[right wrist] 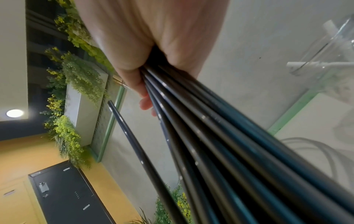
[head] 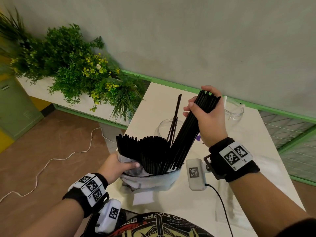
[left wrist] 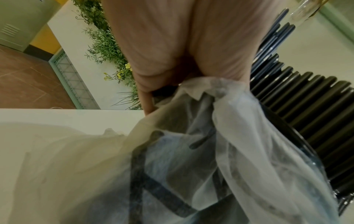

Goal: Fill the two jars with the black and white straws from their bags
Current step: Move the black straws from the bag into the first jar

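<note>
On the white table [head: 171,211], close to its near edge, a clear plastic bag [head: 153,180] packed with black straws [head: 150,151] is being kept upright, the straw tops fanned out above the crumpled rim. A separate bundle of black straws [head: 193,120] is being gripped near its upper end by the right hand [head: 207,115], fingers and thumb wrapped fully round it; the bundle is tilted, its lower ends being kept among the straws in the bag. In the right wrist view the same bundle [right wrist: 220,136] is being squeezed between curled fingers [right wrist: 134,81] and palm. The bag's gathered plastic is being clutched at its left side by the left hand [head: 118,165], fingers curled into the film; in the left wrist view the bunched plastic [left wrist: 210,128] is being pinched just under the palm [left wrist: 172,45], with straws [left wrist: 306,113] lying just beside it.

Just behind the bag, a clear glass jar [head: 164,128] is being occupied by a few black straws [head: 176,117] leaning upright. A second clear jar [head: 235,111] is being shown farther back to the right, near the wall, with a white straw [head: 225,100] leaning inside. Leafy plants with yellow flowers [head: 82,69] are being displayed in a white planter to the left, and a white cable [head: 51,161] is being trailed across the brown floor.
</note>
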Tool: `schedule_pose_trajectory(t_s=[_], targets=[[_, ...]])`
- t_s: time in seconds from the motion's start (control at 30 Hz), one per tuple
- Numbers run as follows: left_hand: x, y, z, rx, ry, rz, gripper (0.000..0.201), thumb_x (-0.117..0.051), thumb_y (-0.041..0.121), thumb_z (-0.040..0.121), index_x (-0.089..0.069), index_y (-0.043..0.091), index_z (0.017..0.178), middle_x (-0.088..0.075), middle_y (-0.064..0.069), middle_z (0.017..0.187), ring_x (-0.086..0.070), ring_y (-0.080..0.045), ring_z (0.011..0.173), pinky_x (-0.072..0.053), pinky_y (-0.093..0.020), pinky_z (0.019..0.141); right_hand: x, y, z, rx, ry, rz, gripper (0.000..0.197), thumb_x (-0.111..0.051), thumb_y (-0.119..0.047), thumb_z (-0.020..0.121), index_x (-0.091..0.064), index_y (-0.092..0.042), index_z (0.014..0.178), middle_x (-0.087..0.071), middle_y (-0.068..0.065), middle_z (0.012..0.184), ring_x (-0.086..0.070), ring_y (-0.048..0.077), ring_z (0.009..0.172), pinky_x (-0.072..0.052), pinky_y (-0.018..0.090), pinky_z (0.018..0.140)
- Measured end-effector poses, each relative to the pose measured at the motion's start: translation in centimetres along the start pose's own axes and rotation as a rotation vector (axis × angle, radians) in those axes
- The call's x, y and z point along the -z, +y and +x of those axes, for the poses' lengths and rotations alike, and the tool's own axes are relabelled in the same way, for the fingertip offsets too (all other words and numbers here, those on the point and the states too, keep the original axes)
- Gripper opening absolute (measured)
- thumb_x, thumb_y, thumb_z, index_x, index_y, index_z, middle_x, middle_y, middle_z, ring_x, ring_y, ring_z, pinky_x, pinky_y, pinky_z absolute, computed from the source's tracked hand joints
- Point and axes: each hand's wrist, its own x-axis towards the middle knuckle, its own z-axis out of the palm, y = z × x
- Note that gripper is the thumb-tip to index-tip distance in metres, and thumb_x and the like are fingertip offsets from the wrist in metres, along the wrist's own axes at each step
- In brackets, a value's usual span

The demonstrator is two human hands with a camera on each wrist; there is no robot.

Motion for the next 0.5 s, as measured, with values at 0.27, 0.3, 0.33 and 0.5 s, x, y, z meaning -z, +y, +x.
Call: schedule_pose_trajectory(t_s=[0.27,0.3,0.33,0.5], targets=[[-0.2,0.3,0.1,0.002,0.001,0.014,0.032,-0.078,0.003,0.072,-0.066,0.01,0.101,-0.073,0.003,0.092,-0.068,-0.006,0.087,-0.049,-0.014,0.069,-1.2,1.0,-0.4,-0.017,-0.065,-0.071,0.04,-0.053,0.015,0.087,-0.048,-0.018,0.11,-0.058,0.009,0.084,-0.061,0.019,0.067,-0.056,0.036,0.071],[-0.2,0.3,0.1,0.004,0.001,0.016,0.033,-0.078,0.004,0.072,-0.066,0.009,0.102,-0.073,0.002,0.093,-0.068,-0.007,0.088,-0.049,-0.015,0.07,-1.3,0.9,-0.3,-0.012,-0.072,-0.072,0.04,-0.053,0.015,0.087,-0.048,-0.018,0.109,-0.058,0.008,0.083,-0.061,0.018,0.067,-0.056,0.034,0.071],[-0.1,0.3,0.1,0.007,0.001,0.016,0.033,-0.078,0.004,0.072,-0.066,0.009,0.103,-0.073,0.001,0.094,-0.068,-0.008,0.089,-0.049,-0.014,0.069,-1.2,0.7,-0.3,-0.014,-0.085,-0.073,0.04,-0.053,0.015,0.087,-0.048,-0.018,0.11,-0.058,0.007,0.083,-0.061,0.016,0.067,-0.056,0.033,0.071],[-0.1,0.4,0.1,0.015,0.003,0.016,0.033,-0.076,0.001,0.073,-0.065,0.007,0.103,-0.072,0.001,0.094,-0.067,-0.008,0.088,-0.049,-0.012,0.067,-0.6,0.2,0.0,-0.054,-0.135,-0.086,0.036,-0.053,0.01,0.09,-0.045,-0.014,0.116,-0.059,0.007,0.086,-0.07,0.026,0.085,-0.057,0.042,0.078]])
